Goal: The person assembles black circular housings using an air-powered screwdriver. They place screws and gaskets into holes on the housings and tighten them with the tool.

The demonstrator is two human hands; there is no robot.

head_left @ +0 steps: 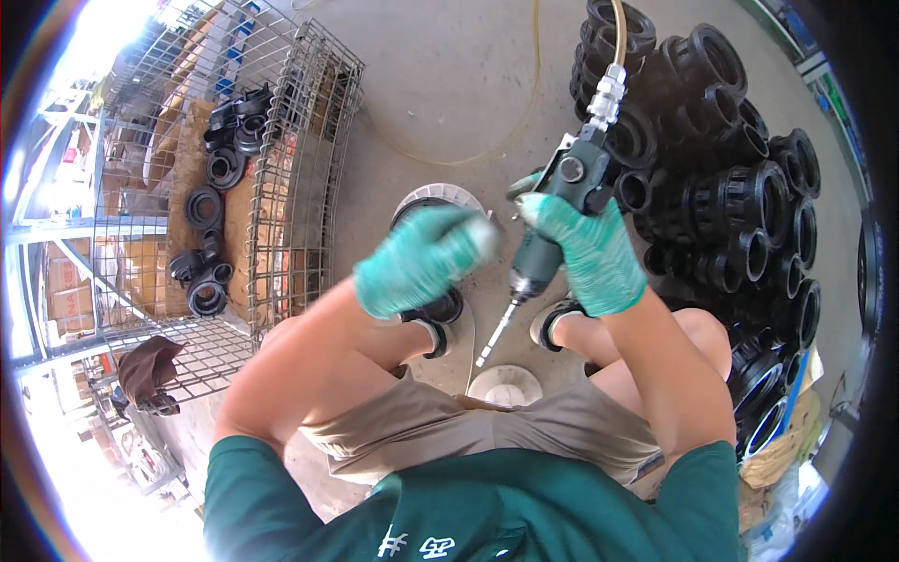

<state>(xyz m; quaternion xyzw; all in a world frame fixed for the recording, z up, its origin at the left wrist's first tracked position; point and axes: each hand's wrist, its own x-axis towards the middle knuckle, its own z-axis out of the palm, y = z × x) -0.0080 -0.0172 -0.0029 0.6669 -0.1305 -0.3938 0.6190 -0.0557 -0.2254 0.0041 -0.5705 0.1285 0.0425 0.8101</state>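
Note:
My right hand [592, 248], in a green glove, is wrapped round the dark grey body of an air drill [538, 258]. A metal fitting [607, 98] joins the drill to a yellowish air hose [620, 28]. Its slim, pale bit [496, 335] points down toward me. To the left, my gloved left hand [426, 260] hovers apart from the drill, over a white bucket [440, 194]. Motion blurs its fingers, so their grip is unclear. Below that hand a dark round part [443, 307] is partly hidden.
A wire cage [304, 178] at the left has black ring-shaped fittings [204, 206] on cardboard. Many black pipe fittings [721, 215] are piled at the right. Between my feet sits a round white object [506, 385]. The hose loops across the grey floor [449, 75]. A brown cloth [150, 368] hangs by the cage.

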